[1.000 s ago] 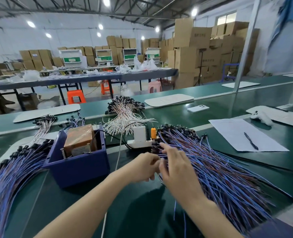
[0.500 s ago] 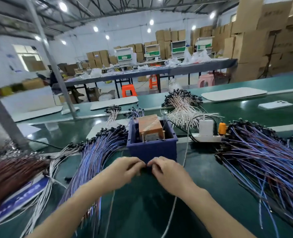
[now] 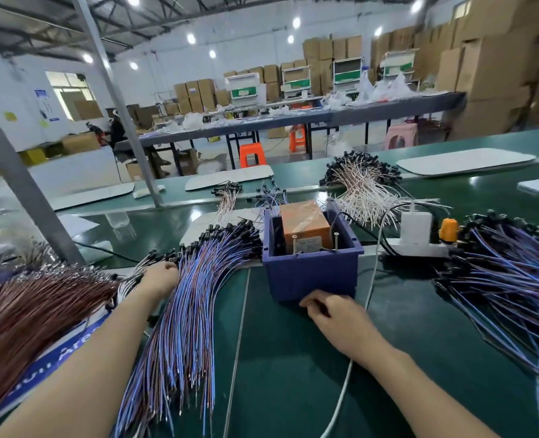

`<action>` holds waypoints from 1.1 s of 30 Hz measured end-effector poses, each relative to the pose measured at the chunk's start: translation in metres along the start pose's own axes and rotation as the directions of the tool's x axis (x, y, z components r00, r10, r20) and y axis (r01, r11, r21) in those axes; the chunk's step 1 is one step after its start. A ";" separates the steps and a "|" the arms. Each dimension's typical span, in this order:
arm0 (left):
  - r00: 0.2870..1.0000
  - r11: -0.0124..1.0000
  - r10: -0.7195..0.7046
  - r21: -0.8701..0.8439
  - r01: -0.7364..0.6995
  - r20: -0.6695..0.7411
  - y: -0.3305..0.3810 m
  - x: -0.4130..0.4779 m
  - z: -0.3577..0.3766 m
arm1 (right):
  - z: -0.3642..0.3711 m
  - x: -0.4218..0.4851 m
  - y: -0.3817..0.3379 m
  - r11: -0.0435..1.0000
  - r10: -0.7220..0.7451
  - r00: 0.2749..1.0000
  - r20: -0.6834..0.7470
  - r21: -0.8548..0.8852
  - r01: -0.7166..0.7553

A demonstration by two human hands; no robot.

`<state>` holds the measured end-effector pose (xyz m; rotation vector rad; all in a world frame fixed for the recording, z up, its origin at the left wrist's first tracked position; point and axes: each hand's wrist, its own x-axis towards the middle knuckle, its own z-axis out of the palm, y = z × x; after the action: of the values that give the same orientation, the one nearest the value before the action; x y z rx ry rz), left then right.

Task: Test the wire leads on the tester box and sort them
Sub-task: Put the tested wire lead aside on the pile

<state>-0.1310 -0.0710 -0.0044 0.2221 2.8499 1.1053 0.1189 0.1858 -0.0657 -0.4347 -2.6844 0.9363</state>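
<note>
1. Left hand (image 3: pixel 160 276): it is out to the side, resting at the plug end of the blue wire pile (image 3: pixel 195 305). The fingers are curled in. I cannot tell whether a single wire is pinched between them.
2. Right hand (image 3: pixel 336 314): it lies on the green table (image 3: pixel 293 390), knuckles up and fingers tucked under. No wire shows in it, and I cannot tell whether it holds anything.
3. Tester box (image 3: pixel 312 273): its blue wall stands just beyond the right-hand knuckles. Two upright metal pins (image 3: pixel 295 245) stand inside, behind that wall.
4. Other stock: a second blue pile (image 3: pixel 508 279) lies well out past the right hand. A brown wire pile (image 3: pixel 31 311) lies outboard of the left hand.
5. Handling, my judgement: each wire is light, thin and limp, so it will sag and drag its neighbours along.
6. Grip point, my judgement: take one wire just behind its black plug (image 3: pixel 230 232), the only firm part. Draw it out lengthwise and do not lift from mid-length.
7. Hazard, my judgement: the white cable (image 3: pixel 347 374) runs close beside the right wrist and could snag.
</note>
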 end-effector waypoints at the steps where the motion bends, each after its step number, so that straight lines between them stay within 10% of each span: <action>1: 1.000 1.000 -0.021 0.018 0.021 0.014 0.000 0.003 0.002 | 0.000 0.000 0.000 1.000 0.000 1.000 -0.004 0.005 0.000; 8: 0.996 0.995 -0.082 0.055 0.080 0.035 0.010 0.009 0.015 | 0.001 0.002 0.001 0.999 0.005 1.000 -0.025 0.044 -0.004; 17: 0.934 0.898 -0.231 -0.430 0.097 -0.272 0.018 -0.002 0.007 | -0.002 0.002 -0.002 0.994 0.019 0.999 -0.033 0.110 -0.016; 21: 0.843 0.879 0.071 -0.365 -0.305 -0.534 0.069 -0.032 -0.016 | -0.001 0.001 0.001 0.985 0.018 0.998 -0.053 0.175 -0.008; 28: 0.318 0.446 0.570 -0.039 -0.894 -0.757 0.169 -0.137 -0.007 | -0.008 -0.010 -0.004 0.887 0.061 0.954 -0.295 0.453 0.083; 33: 0.463 0.459 0.740 -0.138 -0.878 -0.488 0.148 -0.193 0.100 | -0.016 -0.023 -0.007 0.858 0.116 0.776 -0.620 0.456 0.235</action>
<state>0.0871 0.0722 0.0255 1.7188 2.6675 1.9954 0.1439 0.1815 -0.0520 -0.4337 -1.7400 1.1772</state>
